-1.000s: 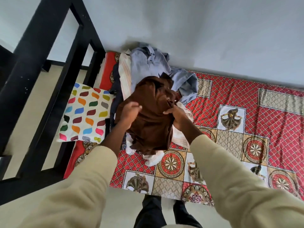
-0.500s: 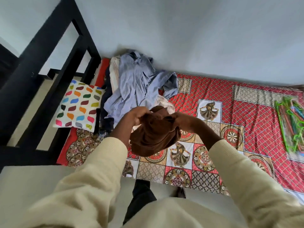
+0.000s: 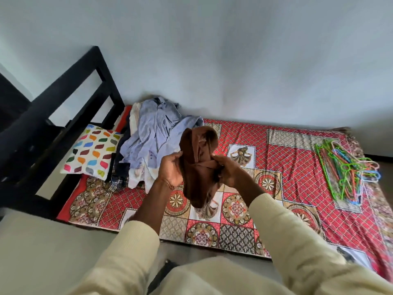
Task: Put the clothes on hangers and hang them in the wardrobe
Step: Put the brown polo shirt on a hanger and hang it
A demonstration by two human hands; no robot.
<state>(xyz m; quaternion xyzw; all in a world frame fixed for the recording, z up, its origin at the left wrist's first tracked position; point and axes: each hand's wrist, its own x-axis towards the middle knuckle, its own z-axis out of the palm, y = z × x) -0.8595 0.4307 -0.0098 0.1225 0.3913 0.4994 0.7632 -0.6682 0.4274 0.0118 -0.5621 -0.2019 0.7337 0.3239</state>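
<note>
Both hands up over the bed, holding a bunched brown garment (image 3: 197, 167) between them. Left hand (image 3: 171, 170) grips its left edge, fingers curled into the cloth; right hand (image 3: 228, 171) pinches a twisted fold at the right side – the rest droops below the grip, clear of the bedsheet (image 3: 293, 167). Behind and left of the grip: pile of clothes (image 3: 153, 141), pale blue shirt on top (darker pieces under it, hard to tell apart). Patterned pillow (image 3: 92, 152) further left. Coloured hangers (image 3: 344, 167) well off to the right – heaped on the sheet.
</note>
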